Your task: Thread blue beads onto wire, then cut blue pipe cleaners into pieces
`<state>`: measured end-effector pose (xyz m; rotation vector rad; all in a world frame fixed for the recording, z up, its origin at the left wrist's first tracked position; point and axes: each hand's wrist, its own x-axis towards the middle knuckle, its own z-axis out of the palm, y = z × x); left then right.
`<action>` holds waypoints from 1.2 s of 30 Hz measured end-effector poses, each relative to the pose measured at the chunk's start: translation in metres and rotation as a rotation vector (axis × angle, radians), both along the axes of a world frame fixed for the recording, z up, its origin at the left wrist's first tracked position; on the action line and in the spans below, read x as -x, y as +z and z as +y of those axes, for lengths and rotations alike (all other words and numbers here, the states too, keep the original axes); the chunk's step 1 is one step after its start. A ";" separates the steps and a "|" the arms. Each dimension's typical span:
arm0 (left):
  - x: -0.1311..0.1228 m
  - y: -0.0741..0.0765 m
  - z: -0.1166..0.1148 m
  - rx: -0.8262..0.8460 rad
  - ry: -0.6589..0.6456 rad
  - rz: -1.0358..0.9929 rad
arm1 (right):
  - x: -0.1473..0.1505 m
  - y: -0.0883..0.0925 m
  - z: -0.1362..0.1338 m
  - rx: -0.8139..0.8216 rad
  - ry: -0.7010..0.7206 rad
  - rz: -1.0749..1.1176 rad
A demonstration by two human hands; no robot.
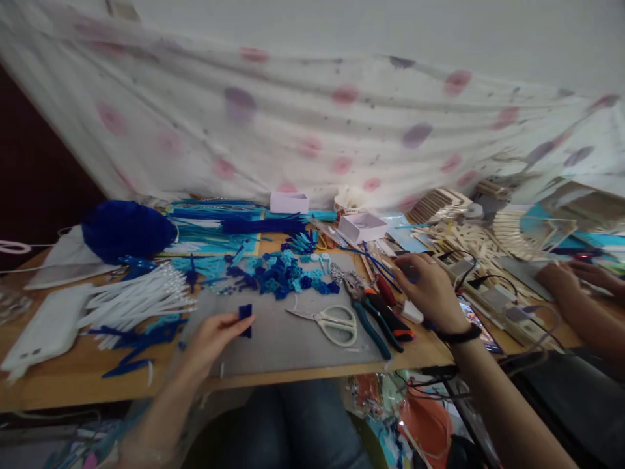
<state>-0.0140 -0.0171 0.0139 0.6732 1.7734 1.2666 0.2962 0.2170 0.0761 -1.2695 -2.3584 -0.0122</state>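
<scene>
My left hand (215,335) pinches a short dark-blue fuzzy piece (245,320), apparently bent pipe cleaner, above the grey mat (273,348). To the right, my right hand (432,290) curls its fingers around something dark that I cannot make out, near long blue pipe cleaners (375,264). White-handled scissors (336,324) lie on the mat between my hands. Beside them are teal-handled pliers (371,326) and a tool with black and orange handles (390,312). A pile of blue and turquoise fuzzy flowers (280,273) covers the back of the mat.
White pipe cleaners (141,299) and a white phone-shaped object (49,329) lie at left. A pale open box (362,227) stands behind. At right are a power strip (493,299), a lit phone (478,322), wooden sticks (473,244) and another person's hands (561,280).
</scene>
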 end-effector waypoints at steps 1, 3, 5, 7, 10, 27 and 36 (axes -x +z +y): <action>0.006 -0.001 -0.002 0.033 -0.024 0.125 | 0.002 0.004 0.011 0.035 -0.062 -0.125; 0.013 -0.002 -0.002 0.095 -0.103 0.326 | 0.008 0.011 0.035 0.092 -0.141 -0.260; 0.014 -0.003 0.000 0.153 -0.169 0.468 | 0.015 0.014 0.059 0.153 -0.190 -0.347; 0.010 -0.005 0.004 0.217 -0.187 0.606 | 0.023 0.010 0.081 0.232 -0.222 -0.438; 0.005 -0.007 0.010 0.324 -0.176 0.804 | 0.037 -0.009 0.101 0.340 -0.210 -0.542; 0.005 -0.007 0.022 0.240 -0.050 0.681 | 0.047 0.006 0.078 0.413 0.057 -0.061; -0.016 -0.011 0.030 -0.083 -0.002 0.094 | 0.061 -0.006 -0.031 0.338 0.356 0.091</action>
